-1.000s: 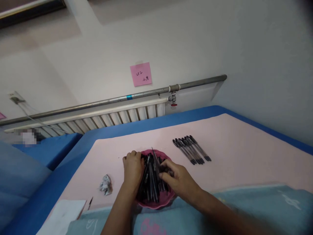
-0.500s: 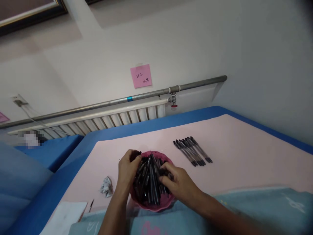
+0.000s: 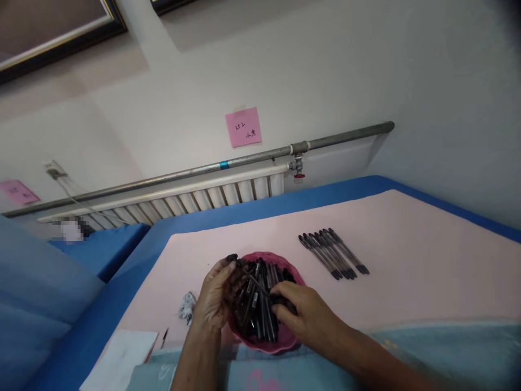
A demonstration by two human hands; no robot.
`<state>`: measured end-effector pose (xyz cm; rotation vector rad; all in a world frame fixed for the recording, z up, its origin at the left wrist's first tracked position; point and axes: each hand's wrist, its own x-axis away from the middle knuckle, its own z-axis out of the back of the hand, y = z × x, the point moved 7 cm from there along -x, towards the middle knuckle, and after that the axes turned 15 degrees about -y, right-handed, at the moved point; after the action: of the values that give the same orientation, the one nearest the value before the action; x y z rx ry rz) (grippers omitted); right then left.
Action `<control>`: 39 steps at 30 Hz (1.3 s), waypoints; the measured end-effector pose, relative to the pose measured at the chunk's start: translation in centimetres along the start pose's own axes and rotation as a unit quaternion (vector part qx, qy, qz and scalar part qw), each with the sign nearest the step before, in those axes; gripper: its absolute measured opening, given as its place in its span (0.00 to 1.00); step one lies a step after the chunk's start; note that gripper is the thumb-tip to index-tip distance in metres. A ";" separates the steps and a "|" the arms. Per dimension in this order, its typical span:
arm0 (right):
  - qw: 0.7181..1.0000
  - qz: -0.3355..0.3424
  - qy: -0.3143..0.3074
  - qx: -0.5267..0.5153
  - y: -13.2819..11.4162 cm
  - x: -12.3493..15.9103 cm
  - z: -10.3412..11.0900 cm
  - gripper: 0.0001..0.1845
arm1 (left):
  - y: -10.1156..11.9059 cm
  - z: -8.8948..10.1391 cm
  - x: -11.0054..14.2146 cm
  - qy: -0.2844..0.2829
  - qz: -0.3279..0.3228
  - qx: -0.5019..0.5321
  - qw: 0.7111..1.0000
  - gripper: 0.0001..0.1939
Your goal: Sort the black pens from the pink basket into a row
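Nearest, one cloth [image 3: 309, 374]. One bowl [image 3: 293, 341] of pens [image 3: 266, 320], too heaped to count, sits between two hands: left hand [image 3: 215, 296] pinching one black piece [image 3: 232, 257], right hand [image 3: 307, 309] gripping one pen [image 3: 257, 282]. Rightward lie about seven loose pens [image 3: 331, 254]; leftward, one wad [image 3: 188, 307]. Beyond: one radiator [image 3: 203, 200].

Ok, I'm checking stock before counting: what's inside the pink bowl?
Dark pens lie heaped in the pink bowl, its bare inside showing at the near right. Whatever lies beneath them is hidden, and the left hand and right hand cover parts of it.
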<state>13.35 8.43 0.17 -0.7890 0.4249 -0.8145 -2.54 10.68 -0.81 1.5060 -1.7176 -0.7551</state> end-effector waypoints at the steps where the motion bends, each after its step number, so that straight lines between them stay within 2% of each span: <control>1: 1.000 0.001 -0.001 0.003 -0.1 0.0 0.0 0.07 | 0.0 -0.1 0.1 -0.003 0.000 -0.007 1.000 0.10; 7: 1.000 -0.014 0.001 -0.005 0.2 0.0 0.0 0.07 | -0.3 -1.0 0.4 -0.047 -0.002 -0.057 0.997 0.11; 12: 0.999 -0.031 0.006 -0.021 0.7 0.1 -0.1 0.05 | -0.7 -1.2 0.4 -0.060 -0.002 -0.093 0.994 0.12; 21: 0.995 -0.043 0.016 -0.083 1.1 0.1 0.1 0.06 | -2.4 -2.2 0.2 -0.110 0.025 -0.106 0.988 0.11; 33: 0.993 -0.048 0.018 -0.103 0.8 0.0 0.5 0.05 | -2.8 -3.1 0.5 -0.127 0.043 -0.133 0.982 0.12; 36: 0.993 -0.040 0.023 -0.110 0.6 -0.1 0.6 0.05 | -1.9 -2.6 0.7 -0.134 0.053 -0.219 0.965 0.12; 39: 0.991 -0.032 0.032 -0.124 0.4 -0.2 0.8 0.06 | -0.6 -1.6 1.2 -0.143 0.056 -0.387 0.909 0.06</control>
<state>13.90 9.12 0.36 -1.0126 0.5681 -0.8585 -0.92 9.44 -0.24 0.7647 -1.4102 -1.4358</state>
